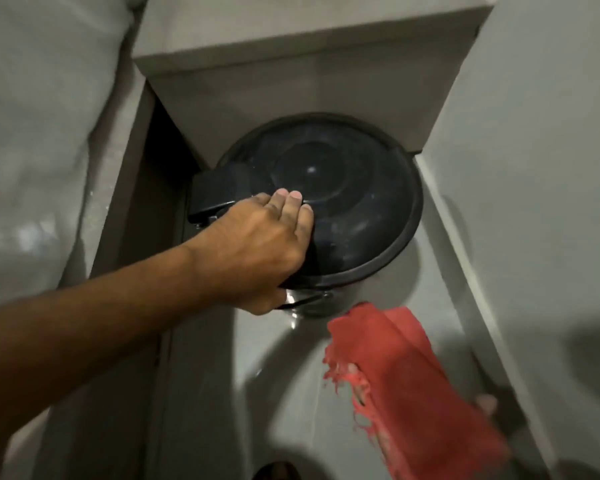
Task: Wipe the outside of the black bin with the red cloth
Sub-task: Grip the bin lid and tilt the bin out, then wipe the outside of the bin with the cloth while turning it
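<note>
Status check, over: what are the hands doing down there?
Left hand grips black bin lid at its rim. Right hand holds red cloth, mostly hidden behind it. Lid down; grey ledge close behind.

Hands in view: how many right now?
2. The left hand grips the black bin lid; the right hand, mostly hidden, holds the red cloth, lower right.

The left hand (257, 244), at the near-left edge of the bin (354, 188), is bare, its nails short and rounded, and the forearm (101, 323) behind it is bare along all that shows. Of the right hand (486, 404), nearer than the bin and to its right, only a blurred fingertip shows beside a red cloth (413, 375); what it wears cannot be told.
</note>
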A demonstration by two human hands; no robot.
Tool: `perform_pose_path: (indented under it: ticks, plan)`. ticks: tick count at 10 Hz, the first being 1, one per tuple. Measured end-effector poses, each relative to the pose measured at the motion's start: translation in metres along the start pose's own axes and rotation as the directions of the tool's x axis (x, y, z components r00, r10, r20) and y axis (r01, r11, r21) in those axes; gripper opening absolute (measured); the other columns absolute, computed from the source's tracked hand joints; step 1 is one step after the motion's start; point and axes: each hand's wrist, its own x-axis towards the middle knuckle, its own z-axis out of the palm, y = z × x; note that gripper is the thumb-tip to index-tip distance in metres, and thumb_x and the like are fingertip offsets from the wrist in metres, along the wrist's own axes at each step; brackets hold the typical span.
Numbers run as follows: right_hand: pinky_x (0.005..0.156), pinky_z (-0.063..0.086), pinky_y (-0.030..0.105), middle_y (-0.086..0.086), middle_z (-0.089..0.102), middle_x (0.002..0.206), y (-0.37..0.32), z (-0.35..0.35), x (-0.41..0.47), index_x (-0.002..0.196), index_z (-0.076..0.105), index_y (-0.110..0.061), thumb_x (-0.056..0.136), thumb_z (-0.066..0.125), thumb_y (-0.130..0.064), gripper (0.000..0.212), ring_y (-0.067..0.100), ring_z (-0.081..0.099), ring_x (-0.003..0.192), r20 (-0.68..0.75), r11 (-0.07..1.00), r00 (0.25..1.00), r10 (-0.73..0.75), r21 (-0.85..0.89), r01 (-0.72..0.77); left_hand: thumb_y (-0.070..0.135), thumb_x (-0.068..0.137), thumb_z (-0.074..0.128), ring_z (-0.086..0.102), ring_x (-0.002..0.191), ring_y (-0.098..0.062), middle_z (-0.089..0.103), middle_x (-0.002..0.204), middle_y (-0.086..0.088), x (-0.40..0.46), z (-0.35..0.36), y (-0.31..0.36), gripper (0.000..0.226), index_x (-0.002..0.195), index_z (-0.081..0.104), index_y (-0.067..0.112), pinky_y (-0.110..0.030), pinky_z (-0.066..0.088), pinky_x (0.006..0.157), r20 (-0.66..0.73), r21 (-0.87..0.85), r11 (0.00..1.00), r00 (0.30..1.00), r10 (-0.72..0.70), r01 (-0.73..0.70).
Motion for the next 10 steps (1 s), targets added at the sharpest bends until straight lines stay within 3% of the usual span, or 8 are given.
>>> perform_pose_path:
  ticks: [2, 3, 4, 5, 6, 7, 8, 10]
  plan:
    - [0.049, 0.04, 0.04, 0.007, 0.055, 0.063, -0.036, -0.041, 0.027, 0.074, 0.053, -0.006, 0.095, 0.068, -0.035, 0.038, 0.024, 0.052, 0.053, -0.11, 0.979, 0.982, -0.151, 0.125, 0.164, 0.056, 0.058, 0.057, 0.056, 0.058, -0.032, 0.058, 0.069, -0.005, 0.03, -0.032, -0.047, 0.059, 0.09, 0.055, 0.006, -0.031, 0.041, 0.05, -0.177, -0.302, 0.943, 0.964, -0.2, 0.14]
    - [0.058, 0.056, 0.034, 0.01, 0.056, 0.07, -0.043, -0.054, 0.026, 0.083, 0.057, -0.014, 0.105, 0.055, -0.022, 0.024, 0.015, 0.06, 0.061, -0.13, 0.821, 0.814, -0.566, 0.006, 0.571, 0.044, 0.061, 0.061, 0.06, 0.066, -0.036, 0.063, 0.071, -0.013, 0.046, -0.036, -0.066, 0.052, 0.093, 0.061, 0.003, -0.039, 0.049, 0.06, -0.157, -0.581, 0.795, 0.935, -0.318, 0.173]
    - [0.041, 0.042, 0.027, 0.013, 0.032, 0.066, -0.046, -0.05, 0.024, 0.085, 0.046, -0.017, 0.092, 0.064, -0.059, 0.047, 0.021, 0.031, 0.044, -0.272, 0.514, 0.65, -0.71, 0.432, 0.741, 0.041, 0.057, 0.06, 0.063, 0.073, -0.036, 0.068, 0.081, -0.018, 0.055, -0.028, -0.064, 0.059, 0.099, 0.063, 0.0, -0.044, 0.052, 0.066, -0.163, -0.677, 0.717, 0.917, -0.364, 0.165]
    - [0.058, 0.059, 0.034, 0.033, 0.048, 0.113, -0.057, -0.031, 0.036, 0.133, 0.056, -0.013, 0.085, 0.061, -0.077, 0.08, 0.027, 0.066, 0.07, -0.334, 0.319, 0.621, -0.709, 0.633, 0.705, 0.048, 0.056, 0.056, 0.066, 0.078, -0.036, 0.071, 0.089, -0.021, 0.05, -0.018, -0.069, 0.074, 0.11, 0.064, -0.001, -0.046, 0.055, 0.069, -0.217, -0.702, 0.701, 0.9, -0.379, 0.126]
    - [0.12, 0.037, 0.039, 0.018, 0.016, 0.173, -0.086, 0.0, 0.065, 0.167, 0.014, -0.021, 0.077, 0.052, -0.09, 0.119, 0.0, 0.028, 0.151, -0.49, 0.477, 0.604, -0.628, 0.371, 0.797, 0.045, 0.056, 0.057, 0.068, 0.085, -0.036, 0.072, 0.097, -0.023, 0.041, -0.012, -0.075, 0.076, 0.115, 0.063, -0.002, -0.046, 0.056, 0.073, -0.26, -0.724, 0.683, 0.88, -0.398, 0.095]
    - [0.125, 0.025, 0.061, 0.027, 0.019, 0.17, -0.125, 0.038, 0.109, 0.163, 0.018, -0.002, 0.094, 0.037, -0.072, 0.101, 0.037, 0.022, 0.158, -0.484, 0.655, 0.493, -0.723, -0.253, 0.712, 0.044, 0.055, 0.059, 0.066, 0.073, -0.034, 0.072, 0.086, -0.021, 0.051, -0.013, -0.072, 0.071, 0.109, 0.065, -0.002, -0.04, 0.052, 0.064, -0.279, -0.671, 0.731, 0.869, -0.408, 0.127]
    - [0.121, 0.03, 0.066, 0.037, 0.028, 0.163, -0.098, 0.051, 0.139, 0.158, 0.028, 0.004, 0.105, 0.036, -0.052, 0.078, 0.051, 0.028, 0.152, -0.467, 0.552, 0.294, -0.834, -0.682, 0.48, 0.044, 0.054, 0.058, 0.061, 0.065, -0.037, 0.066, 0.07, -0.018, 0.061, -0.016, -0.071, 0.062, 0.097, 0.066, 0.0, -0.042, 0.049, 0.061, -0.272, -0.615, 0.772, 0.875, -0.4, 0.161]
    - [0.104, 0.036, 0.057, 0.011, 0.037, 0.157, 0.028, 0.043, 0.13, 0.143, 0.05, -0.028, 0.09, 0.061, -0.044, 0.056, 0.033, -0.002, 0.162, 0.238, -0.181, 0.19, -0.953, -0.944, 0.276, 0.037, 0.058, 0.061, 0.059, 0.069, -0.041, 0.065, 0.073, -0.022, 0.061, -0.021, -0.071, 0.053, 0.095, 0.064, 0.0, -0.045, 0.048, 0.064, -0.234, -0.582, 0.79, 0.889, -0.392, 0.195]
